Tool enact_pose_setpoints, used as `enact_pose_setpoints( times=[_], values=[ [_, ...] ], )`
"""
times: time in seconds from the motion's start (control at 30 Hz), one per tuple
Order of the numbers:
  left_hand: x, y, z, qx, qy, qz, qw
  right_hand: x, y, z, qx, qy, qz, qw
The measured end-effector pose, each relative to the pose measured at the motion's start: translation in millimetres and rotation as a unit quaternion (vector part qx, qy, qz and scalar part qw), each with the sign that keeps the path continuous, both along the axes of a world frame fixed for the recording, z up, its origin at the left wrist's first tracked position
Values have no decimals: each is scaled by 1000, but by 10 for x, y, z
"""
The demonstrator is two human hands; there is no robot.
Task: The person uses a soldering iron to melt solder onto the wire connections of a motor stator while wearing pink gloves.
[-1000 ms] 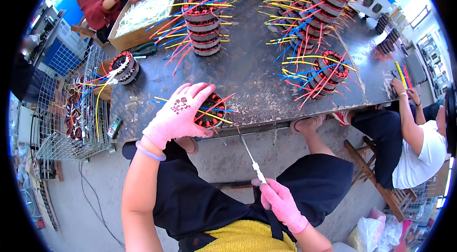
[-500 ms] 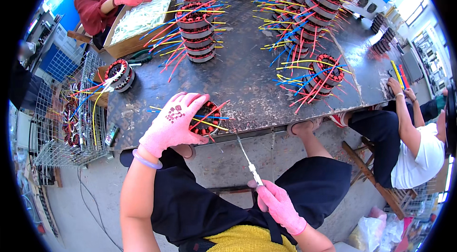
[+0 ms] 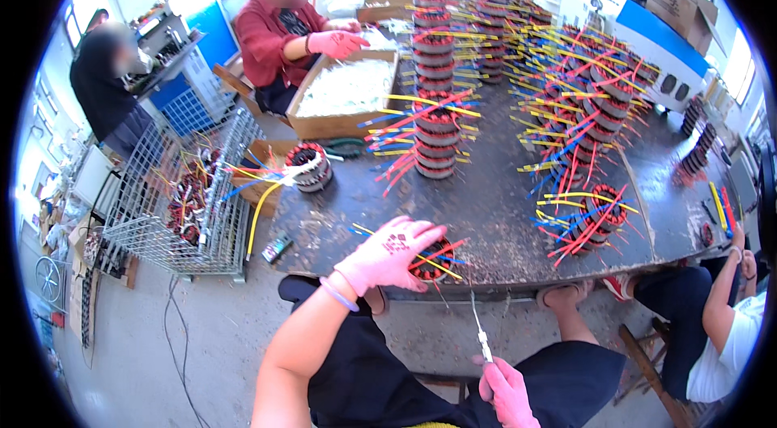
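Observation:
My left hand (image 3: 388, 254), in a pink glove, is closed around a motor stator (image 3: 442, 268) at the table's near edge. The stator has red-rimmed windings, with red, yellow and blue lead wires sticking out of its top. In my right hand (image 3: 508, 396), also gloved in pink, is a slim tool with a white handle (image 3: 485, 345) and a thin metal shaft. Its tip points up toward the table edge, just right of the stator and apart from it. A thin strand hangs below the stator.
Stacked stators (image 3: 435, 141) with splayed wires stand behind, more of them at right. Single stators sit at left (image 3: 307, 167) and right (image 3: 605, 214). A box of white strips (image 3: 344, 125) lies near a co-worker. A wire basket (image 3: 174, 222) stands left. Another person sits at right.
My view has swung up and left, so the table and hands appear farther right and lower. Both hands keep their holds, and the tool stays just right of the stator.

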State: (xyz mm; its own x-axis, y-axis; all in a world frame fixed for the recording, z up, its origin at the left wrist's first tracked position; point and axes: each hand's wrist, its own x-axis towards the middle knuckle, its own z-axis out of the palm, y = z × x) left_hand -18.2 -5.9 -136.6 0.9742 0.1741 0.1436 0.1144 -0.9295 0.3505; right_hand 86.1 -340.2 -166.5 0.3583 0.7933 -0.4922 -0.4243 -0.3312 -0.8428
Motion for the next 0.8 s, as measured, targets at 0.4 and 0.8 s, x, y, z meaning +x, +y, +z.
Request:
enact_pose_setpoints(
  times=[0.4, 0.8],
  values=[
    [6, -70, 36, 22, -1, 21, 1000, 18, 8, 141, 20, -12, 12, 1000],
    [50, -143, 39, 16, -8, 46, 999, 16, -11, 107, -20, 28, 14, 999]
  ],
)
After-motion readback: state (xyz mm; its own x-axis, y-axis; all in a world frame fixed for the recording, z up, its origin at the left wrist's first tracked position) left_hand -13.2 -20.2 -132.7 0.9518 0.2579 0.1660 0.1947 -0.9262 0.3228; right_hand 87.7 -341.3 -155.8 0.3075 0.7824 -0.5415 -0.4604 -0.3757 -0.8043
